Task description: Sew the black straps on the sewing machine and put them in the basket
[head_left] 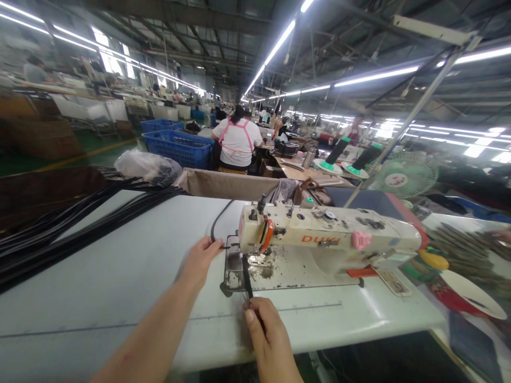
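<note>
Black strip (247, 276) is at the needle end of the sewing machine (303, 236), running from there toward the near edge of the desk (120, 282); a loop of it curves up left of the machine head. Whether it's one piece can't be told; the head hides part.

Right hand (268, 332): fingers pinching the near end, apparently to keep it taut and straight. Small metallic bit at the fingertips, unclear. Left hand (199, 260): fingers closed on the looped part beside the base plate, probably steadying it.

Ruler marking (279, 309) along the near edge, likely handy for measuring. Bundled strips (40, 259) lie on the left, presumably within reach. Thread cones (337, 151) stand behind the machine, likely feeding it. Co-worker (237, 141) sits beyond, back turned.
</note>
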A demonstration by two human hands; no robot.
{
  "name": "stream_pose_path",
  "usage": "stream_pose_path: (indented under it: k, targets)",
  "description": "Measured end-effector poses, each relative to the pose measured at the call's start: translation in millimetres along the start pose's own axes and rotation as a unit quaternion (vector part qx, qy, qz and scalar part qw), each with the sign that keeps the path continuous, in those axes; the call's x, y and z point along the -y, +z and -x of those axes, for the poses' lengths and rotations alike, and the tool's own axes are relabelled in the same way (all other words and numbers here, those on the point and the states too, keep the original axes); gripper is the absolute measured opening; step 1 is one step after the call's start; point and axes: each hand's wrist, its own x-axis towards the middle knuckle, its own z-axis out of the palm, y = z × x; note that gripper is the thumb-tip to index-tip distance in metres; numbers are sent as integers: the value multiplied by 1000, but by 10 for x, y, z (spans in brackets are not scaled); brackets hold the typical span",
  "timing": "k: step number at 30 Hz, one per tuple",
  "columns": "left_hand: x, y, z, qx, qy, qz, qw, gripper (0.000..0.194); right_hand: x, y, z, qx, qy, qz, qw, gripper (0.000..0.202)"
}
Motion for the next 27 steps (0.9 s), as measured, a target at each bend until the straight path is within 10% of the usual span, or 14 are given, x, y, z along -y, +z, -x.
stream_pose_path:
  k: [11,27]
  targets:
    - [-58,-491,656,-30,-13,25,999,48,83,453,-491,122,178,-236,947,72]
    - [-51,-893,1099,-14,20,-45,999,41,195,611,-770,157,98,-159,970,46]
